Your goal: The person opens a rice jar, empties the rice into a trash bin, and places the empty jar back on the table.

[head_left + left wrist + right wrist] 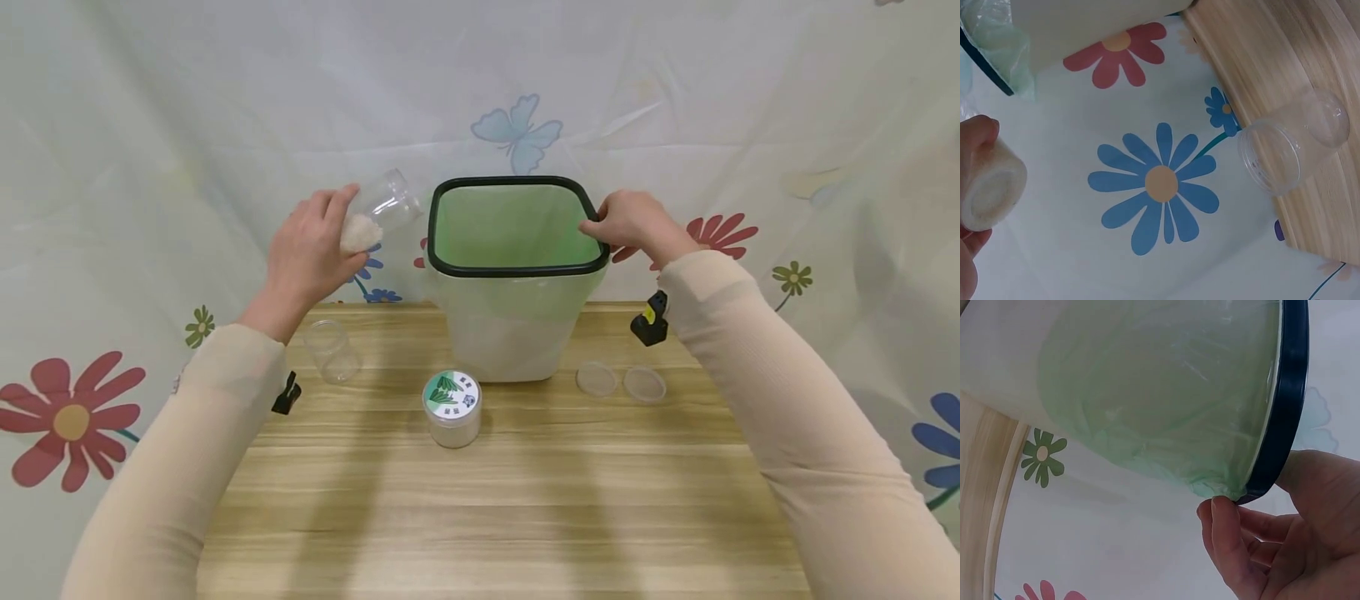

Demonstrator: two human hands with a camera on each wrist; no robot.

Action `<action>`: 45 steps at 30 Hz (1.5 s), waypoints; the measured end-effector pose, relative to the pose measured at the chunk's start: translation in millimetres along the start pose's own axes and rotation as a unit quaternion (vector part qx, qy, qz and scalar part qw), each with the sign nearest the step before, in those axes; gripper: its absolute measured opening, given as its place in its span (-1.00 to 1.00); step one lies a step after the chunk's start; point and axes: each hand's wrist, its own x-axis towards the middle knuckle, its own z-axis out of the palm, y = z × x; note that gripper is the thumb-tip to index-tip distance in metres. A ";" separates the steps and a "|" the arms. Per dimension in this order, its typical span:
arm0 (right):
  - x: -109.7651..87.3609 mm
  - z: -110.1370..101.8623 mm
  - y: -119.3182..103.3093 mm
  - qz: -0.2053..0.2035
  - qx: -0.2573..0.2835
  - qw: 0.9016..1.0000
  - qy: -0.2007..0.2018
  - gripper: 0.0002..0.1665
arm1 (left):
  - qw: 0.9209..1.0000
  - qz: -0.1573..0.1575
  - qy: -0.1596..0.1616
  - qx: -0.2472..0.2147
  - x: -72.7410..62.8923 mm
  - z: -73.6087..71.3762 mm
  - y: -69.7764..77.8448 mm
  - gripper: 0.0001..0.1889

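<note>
My left hand grips a clear plastic jar in the air to the left of the waste bin. The jar leans with its mouth toward the bin, and white grains lie at its lower end. In the left wrist view the base of that jar faces the camera. A pale green bag lines the white bin, its edge under the black rim ring. At the rim's right side my right hand pinches the ring, fingertips on the gathered bag below it.
A clear jar stands on the wooden table at the left. In front of the bin is a lidded tub with a green-printed label. Two clear round lids lie to the bin's right. A flowered sheet hangs behind.
</note>
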 end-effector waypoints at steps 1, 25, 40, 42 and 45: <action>0.0 -0.1 -0.3 0.002 0.001 1.000 0.000 -0.42 | 1.000 -0.003 -0.006 0.001 1.5 -0.4 0.3 -0.21; -2.0 3.3 -7.0 0.030 0.012 0.999 0.002 -0.74 | 0.998 0.051 -0.034 0.032 31.1 -6.9 18.7 -0.24; -2.9 5.0 -9.3 0.030 0.012 0.999 0.014 -0.78 | 0.992 0.060 -0.102 0.044 45.7 -16.8 34.2 -0.21; -2.7 4.8 -9.3 0.030 0.013 0.999 0.014 -0.78 | 0.991 0.063 -0.111 0.047 47.2 -17.8 35.8 -0.20; -2.9 4.6 -9.5 0.030 0.013 0.999 0.013 -0.77 | 0.989 0.065 -0.124 0.053 49.7 -19.5 38.4 -0.20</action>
